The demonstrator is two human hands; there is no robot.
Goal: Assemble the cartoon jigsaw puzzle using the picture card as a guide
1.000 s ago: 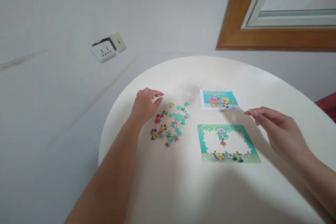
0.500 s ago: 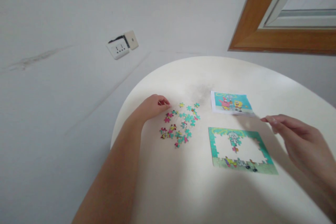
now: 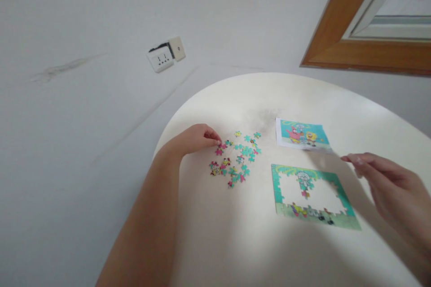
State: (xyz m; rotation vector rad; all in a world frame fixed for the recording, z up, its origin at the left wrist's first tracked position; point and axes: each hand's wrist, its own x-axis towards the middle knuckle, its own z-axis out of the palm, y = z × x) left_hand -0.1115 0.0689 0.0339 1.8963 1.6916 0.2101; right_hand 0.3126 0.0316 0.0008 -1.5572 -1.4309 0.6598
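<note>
My left hand (image 3: pixel 205 137) is at the upper left edge of a pile of loose jigsaw puzzle pieces (image 3: pixel 247 151). Its thumb and fingertips are pinched together against a pink puzzle piece (image 3: pixel 223 146). To the right lies a partly assembled puzzle (image 3: pixel 282 208), its border joined around a gap, with a few joined pieces reaching down into the gap from the top. My right hand (image 3: pixel 380 175) hovers right of it, thumb and fingers closed in a pinch. Whatever is between those fingertips is too small to make out.
A printed picture card (image 3: pixel 303 135) with cartoon figures lies behind the puzzle. Everything rests on a round white table (image 3: pixel 215 233) against a pale wall. A wall socket (image 3: pixel 161 58) is at the back left, and a wood-framed window (image 3: pixel 336 51) at the upper right.
My left hand has come down slightly toward me, its fingertips now at the pink piece. My right hand keeps its pinch near the puzzle. The whole view has shifted a little.
</note>
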